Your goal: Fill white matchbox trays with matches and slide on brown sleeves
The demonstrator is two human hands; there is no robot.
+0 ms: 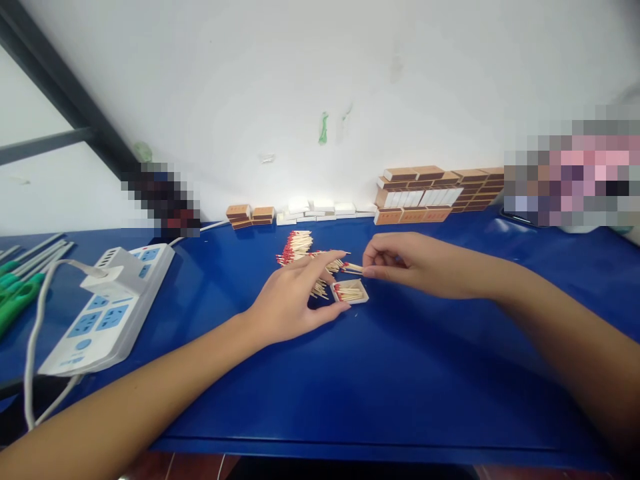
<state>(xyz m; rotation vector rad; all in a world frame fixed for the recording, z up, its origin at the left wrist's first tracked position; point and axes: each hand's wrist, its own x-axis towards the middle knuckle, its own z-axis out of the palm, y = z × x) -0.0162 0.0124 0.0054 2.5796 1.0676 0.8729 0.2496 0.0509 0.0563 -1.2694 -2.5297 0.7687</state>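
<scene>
A small white matchbox tray [365, 298] with red-tipped matches [349, 291] in it lies on the blue table. My left hand [295, 297] is at the tray's left side, its thumb by the near edge and its fingers spread over a pile of loose matches [299, 245]. Just right of and beyond the tray, my right hand [403, 261] pinches a few matches [354, 268] by their plain ends, red heads pointing left. Part of the pile is hidden under my left hand.
Brown matchboxes [415, 215] are stacked along the wall, with more boxes [250, 215] at the left and white trays [320, 210] between. A white power strip [113, 313] with a plugged-in adapter and cable lies left, near green-handled tools [23, 293]. The table [360, 387] ends in front.
</scene>
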